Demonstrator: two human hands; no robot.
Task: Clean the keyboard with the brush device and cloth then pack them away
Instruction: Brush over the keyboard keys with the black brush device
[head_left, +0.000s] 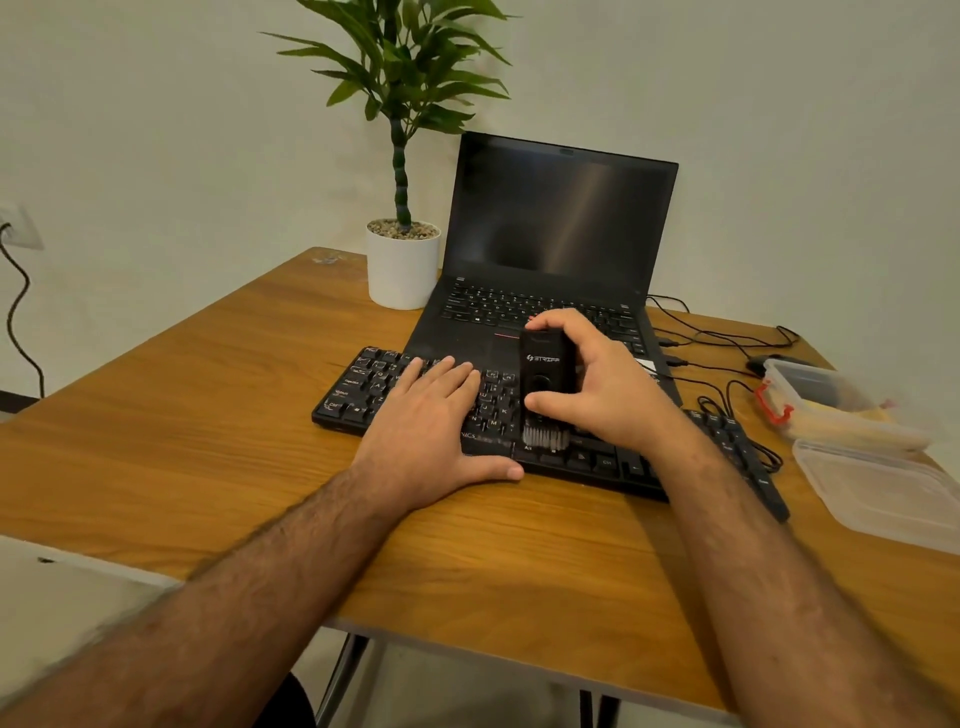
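A black keyboard (358, 387) lies slanted across the wooden table (208, 415). My left hand (431, 426) rests flat on its left half, fingers spread over the keys and thumb at the front edge. My right hand (597, 384) grips a black brush device (545, 371) upright. Its pale bristles (545, 436) touch the keys near the space bar row. No cloth is clearly visible; it may lie in the container at the right.
An open black laptop (561, 218) stands behind the keyboard, a potted plant (402, 260) to its left. A clear plastic container (831, 410) with a red clip and its loose lid (883, 488) sit at the right edge. Black cables (717, 338) trail beside the laptop.
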